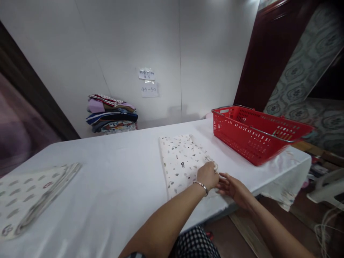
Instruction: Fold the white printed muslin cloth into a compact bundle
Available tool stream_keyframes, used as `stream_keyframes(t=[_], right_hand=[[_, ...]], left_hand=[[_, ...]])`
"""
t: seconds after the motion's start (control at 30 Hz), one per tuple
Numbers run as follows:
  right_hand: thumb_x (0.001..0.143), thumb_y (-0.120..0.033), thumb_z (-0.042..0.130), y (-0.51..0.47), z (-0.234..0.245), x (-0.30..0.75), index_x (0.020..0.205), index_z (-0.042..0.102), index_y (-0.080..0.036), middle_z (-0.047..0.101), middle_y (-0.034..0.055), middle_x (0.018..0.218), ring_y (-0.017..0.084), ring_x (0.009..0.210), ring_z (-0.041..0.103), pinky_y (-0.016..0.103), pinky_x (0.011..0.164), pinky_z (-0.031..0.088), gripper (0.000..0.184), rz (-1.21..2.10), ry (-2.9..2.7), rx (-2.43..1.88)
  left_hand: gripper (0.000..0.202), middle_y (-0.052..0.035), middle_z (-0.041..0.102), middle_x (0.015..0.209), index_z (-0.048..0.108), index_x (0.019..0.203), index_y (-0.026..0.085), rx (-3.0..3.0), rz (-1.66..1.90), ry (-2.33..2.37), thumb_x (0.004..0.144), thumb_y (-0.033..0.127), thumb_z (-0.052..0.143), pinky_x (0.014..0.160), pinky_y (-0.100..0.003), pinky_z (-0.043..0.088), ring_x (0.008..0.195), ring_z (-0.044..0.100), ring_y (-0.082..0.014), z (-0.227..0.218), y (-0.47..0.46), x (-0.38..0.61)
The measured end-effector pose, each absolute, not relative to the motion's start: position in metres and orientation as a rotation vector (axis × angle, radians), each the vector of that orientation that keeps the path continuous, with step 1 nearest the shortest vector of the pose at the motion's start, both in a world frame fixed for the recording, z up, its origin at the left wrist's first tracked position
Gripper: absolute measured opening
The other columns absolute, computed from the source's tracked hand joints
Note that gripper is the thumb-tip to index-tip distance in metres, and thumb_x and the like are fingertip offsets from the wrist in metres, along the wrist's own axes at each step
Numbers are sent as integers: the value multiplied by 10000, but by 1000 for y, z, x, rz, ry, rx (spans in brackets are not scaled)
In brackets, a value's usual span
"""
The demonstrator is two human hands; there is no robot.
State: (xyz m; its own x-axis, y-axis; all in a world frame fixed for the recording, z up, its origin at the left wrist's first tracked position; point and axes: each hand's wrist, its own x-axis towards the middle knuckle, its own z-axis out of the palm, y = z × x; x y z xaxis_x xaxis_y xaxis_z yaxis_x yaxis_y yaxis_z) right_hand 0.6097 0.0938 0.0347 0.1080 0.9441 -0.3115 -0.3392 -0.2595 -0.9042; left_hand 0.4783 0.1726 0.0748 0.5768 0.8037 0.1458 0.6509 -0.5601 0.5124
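A folded white cloth [178, 157] with small scattered prints lies flat on the white-covered table, a little right of the middle. My left hand [208, 175], with a silver bracelet on its wrist, is closed on the right edge of this cloth, where a pale fold bulges up at the fingers. Close beside it, my right hand [236, 190] reaches in from the right at the table's front edge. Its fingers are stretched out and slightly apart, near the cloth's edge and my left fingertips. Whether they touch the cloth is hard to see.
A red plastic basket [242, 138] with metal handles stands at the right end of the table [115, 179]. Another folded cloth with grey prints [29, 193] lies at the left. Stacked folded fabrics [113, 114] rise behind the table, below paper labels [149, 89] on the wall.
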Motion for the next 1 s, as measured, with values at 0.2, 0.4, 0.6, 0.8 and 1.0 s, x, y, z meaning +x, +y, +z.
stream_keyframes(t=[0.2, 0.4, 0.6, 0.8, 1.0], right_hand=[[798, -543, 460, 111, 52, 614, 897, 583, -165, 662, 80, 827, 184, 708, 626, 328, 662, 498, 410, 1573, -810, -1222], [699, -331, 613, 116, 57, 625, 823, 573, -141, 655, 50, 722, 148, 625, 610, 267, 595, 493, 230, 1474, -884, -1382], [648, -222, 582, 123, 51, 638, 843, 537, -154, 622, 27, 615, 140, 493, 582, 215, 414, 424, 211, 1293, -1047, -1778], [656, -230, 593, 133, 74, 640, 722, 504, -162, 541, -17, 510, 103, 413, 519, 186, 362, 359, 130, 1244, -1165, -1799], [639, -229, 623, 126, 89, 647, 729, 460, -173, 535, -24, 558, 108, 445, 562, 162, 342, 302, 193, 1332, -992, -1619]], left_hand=[[267, -78, 587, 1002, 562, 976, 173, 2489, 450, 1146, 723, 230, 499, 783, -319, 416, 920, 548, -207, 78, 152, 480], [347, -43, 599, 1055, 548, 1079, 222, 2593, 460, 898, 740, 293, 527, 883, -372, 354, 1027, 482, -215, 76, 139, 462], [432, -43, 556, 1150, 511, 1138, 212, 2613, 543, 950, 711, 229, 575, 969, -376, 285, 1089, 436, -201, 65, 133, 407], [416, -43, 552, 1124, 515, 1131, 209, 2647, 595, 1097, 718, 182, 558, 960, -371, 299, 1059, 443, -201, 57, 120, 356], [366, -60, 556, 1110, 530, 1110, 189, 2647, 646, 1244, 746, 156, 508, 931, -372, 331, 1057, 449, -215, 44, 118, 326]])
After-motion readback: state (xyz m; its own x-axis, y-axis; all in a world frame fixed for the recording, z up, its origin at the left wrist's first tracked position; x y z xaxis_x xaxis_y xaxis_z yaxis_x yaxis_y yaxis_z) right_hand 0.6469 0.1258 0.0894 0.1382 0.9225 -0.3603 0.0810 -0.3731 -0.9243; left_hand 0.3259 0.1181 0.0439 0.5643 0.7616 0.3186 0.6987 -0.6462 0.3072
